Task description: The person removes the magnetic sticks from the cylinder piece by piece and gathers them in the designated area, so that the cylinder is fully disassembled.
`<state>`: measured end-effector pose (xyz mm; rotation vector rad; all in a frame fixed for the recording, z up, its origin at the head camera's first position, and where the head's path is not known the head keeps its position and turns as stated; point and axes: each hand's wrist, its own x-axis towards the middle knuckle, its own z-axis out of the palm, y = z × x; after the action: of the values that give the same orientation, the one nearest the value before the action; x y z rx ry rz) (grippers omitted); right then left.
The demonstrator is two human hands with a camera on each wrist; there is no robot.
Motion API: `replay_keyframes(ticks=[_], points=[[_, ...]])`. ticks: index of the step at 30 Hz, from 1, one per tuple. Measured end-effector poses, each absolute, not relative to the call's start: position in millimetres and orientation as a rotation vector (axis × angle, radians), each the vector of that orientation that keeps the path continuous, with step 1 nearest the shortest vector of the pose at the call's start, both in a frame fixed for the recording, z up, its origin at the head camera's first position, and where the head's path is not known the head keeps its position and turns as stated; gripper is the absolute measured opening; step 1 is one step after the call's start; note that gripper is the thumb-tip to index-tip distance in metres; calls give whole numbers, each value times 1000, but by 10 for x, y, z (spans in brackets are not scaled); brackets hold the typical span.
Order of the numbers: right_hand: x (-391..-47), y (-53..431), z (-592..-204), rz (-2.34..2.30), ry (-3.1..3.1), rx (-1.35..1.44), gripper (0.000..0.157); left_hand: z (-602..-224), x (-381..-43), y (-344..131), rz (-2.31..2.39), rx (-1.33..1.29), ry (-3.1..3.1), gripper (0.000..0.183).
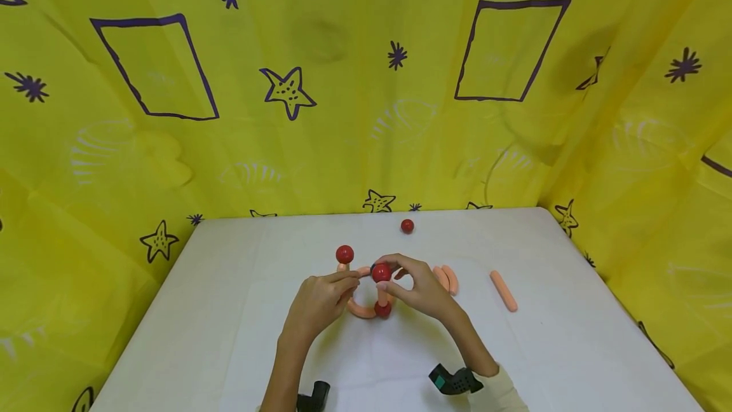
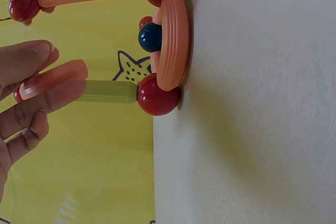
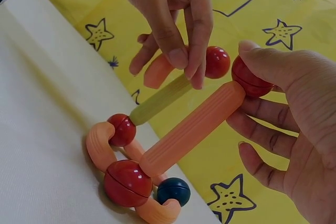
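My left hand (image 1: 320, 302) pinches a short curved orange piece (image 2: 60, 76) between thumb and fingers, beside the red ball (image 1: 345, 254) that tops an upright olive-green stick (image 3: 160, 100). Thumb and fingers of my right hand (image 1: 424, 290) grip another red ball (image 3: 252, 77), at the top of an upright straight orange stick (image 3: 194, 129). Both sticks rise from red balls (image 3: 128, 183) in a ring of curved orange pieces (image 1: 361, 311) lying on the table. A dark blue ball (image 3: 174, 191) also belongs to that ring.
Behind the ring a loose red ball (image 1: 407, 226) lies near the table's back edge. Two curved orange pieces (image 1: 450, 280) lie right of my right hand, with a straight orange stick (image 1: 504, 291) farther right. A yellow patterned curtain (image 1: 343, 145) hangs around the white table (image 1: 200, 336).
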<state>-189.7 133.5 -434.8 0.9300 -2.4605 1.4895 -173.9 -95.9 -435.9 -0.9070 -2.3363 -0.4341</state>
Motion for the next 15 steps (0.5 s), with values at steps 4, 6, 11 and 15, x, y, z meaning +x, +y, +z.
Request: replay_keyframes(ticks=[4, 6, 11, 15], points=[[-1813, 1317, -4219, 1493, -2461, 939, 30, -4373, -1737, -963, -439, -904, -2347, 20], [-1780, 1314, -4168, 1488, -2456, 950, 29, -4375, -1738, -963, -449, -908, -2344, 20], [-1765, 1315, -4140, 1483, -2444, 961, 29, -4357, -1735, -958, -462, -924, -2322, 16], [-1780, 1313, -4158, 1496, -2444, 955, 29, -4331, -1724, -951, -471, -935, -2299, 11]])
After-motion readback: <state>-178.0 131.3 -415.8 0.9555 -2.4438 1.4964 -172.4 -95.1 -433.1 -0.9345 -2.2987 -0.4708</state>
